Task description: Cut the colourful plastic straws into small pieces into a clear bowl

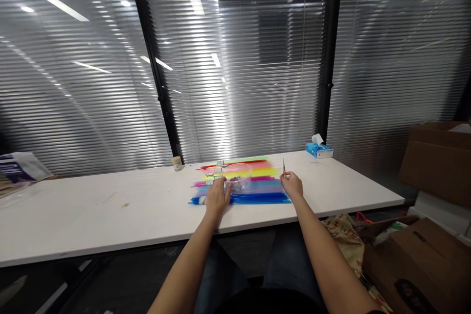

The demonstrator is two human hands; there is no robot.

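My left hand (218, 197) rests against the near left side of a clear plastic bowl (247, 181), its thumb and fingers curved on the wall. Small mixed-colour bits lie in the bottom of the bowl. Beneath and around it, bundles of long thin coloured strips (263, 198) lie side by side, in green, red, yellow, magenta, lilac and blue, with pale printed bands near their left ends. To the right of the bundles, my right hand (292, 185) is closed on small scissors (284, 168), their dark tip pointing up and the reddish handles partly hidden by the fingers.
A blue tissue box (318, 150) stands at the back right of the white table (147, 206). A small beige tub (177, 162) sits near the back edge. Cardboard boxes (423, 260) and a paper bag (346, 240) are at the right. Blinds (239, 83) rise behind the table.
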